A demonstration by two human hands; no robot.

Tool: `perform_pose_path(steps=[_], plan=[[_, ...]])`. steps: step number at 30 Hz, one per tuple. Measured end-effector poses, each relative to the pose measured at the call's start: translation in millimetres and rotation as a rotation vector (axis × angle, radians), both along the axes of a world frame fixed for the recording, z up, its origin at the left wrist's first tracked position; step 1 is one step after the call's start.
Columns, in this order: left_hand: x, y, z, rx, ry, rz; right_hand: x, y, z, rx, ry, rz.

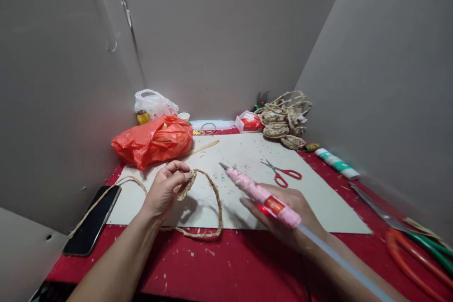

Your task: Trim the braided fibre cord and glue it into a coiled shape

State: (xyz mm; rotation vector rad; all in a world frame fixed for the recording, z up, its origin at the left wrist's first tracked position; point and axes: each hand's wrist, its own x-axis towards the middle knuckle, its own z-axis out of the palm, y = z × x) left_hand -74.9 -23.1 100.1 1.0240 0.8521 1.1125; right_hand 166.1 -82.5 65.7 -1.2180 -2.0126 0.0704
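Between thumb and fingers, my left hand (pixel 165 188) pinches the coiled end of a tan braided straw cord (pixel 219 198). The cord loops out to the right, passes under my wrist and trails left over a phone. My right hand (pixel 286 207) is wrapped round a pink glue gun (pixel 255 189), its metal nozzle aimed up and left toward the coil but apart from it. A long clear glue stick (pixel 343 264) sticks out of the gun's back end. A small red light glows by my fingers.
Red-handled scissors (pixel 281 172) lie on the white board (pixel 233 151). A black phone (pixel 92 221) is at left, an orange plastic bag (pixel 152 141) behind it. Cord bundles (pixel 279 120), a red-and-white box (pixel 248 122) and larger shears (pixel 382 214) stand or lie at right. Grey walls enclose the table.
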Motion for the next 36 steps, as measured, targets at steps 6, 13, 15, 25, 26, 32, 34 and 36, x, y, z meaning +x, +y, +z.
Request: perform_pose_path(steps=[6,13,15,25,26,32,34,36], plan=[[1.8,-10.2,4.9,0.175,0.089,-0.008,20.1,4.4,-5.9,-0.284,-0.386,-0.357],[0.7,-19.0,11.7,0.265,0.198,0.053,25.3,13.0,-4.1,-0.499,-0.494,-0.390],[-0.4,-20.2,11.3,0.312,0.211,0.052,21.2,12.2,3.8,-0.441,-0.427,-0.355],[0.2,-23.1,12.6,0.421,0.294,0.039,-65.9,17.0,35.8,-0.279,0.362,0.143],[0.3,-23.1,12.4,0.430,0.302,0.051,-68.7,18.2,34.0,-0.285,0.386,0.147],[1.6,-21.6,8.4,0.471,0.326,0.099,-70.5,18.5,19.2,-0.299,0.508,0.140],[2.7,-21.1,6.8,0.474,0.348,0.104,-71.4,16.8,16.8,-0.322,0.535,0.131],[4.5,-21.0,5.8,0.477,0.377,0.108,-72.4,14.8,16.2,-0.325,0.539,0.123]])
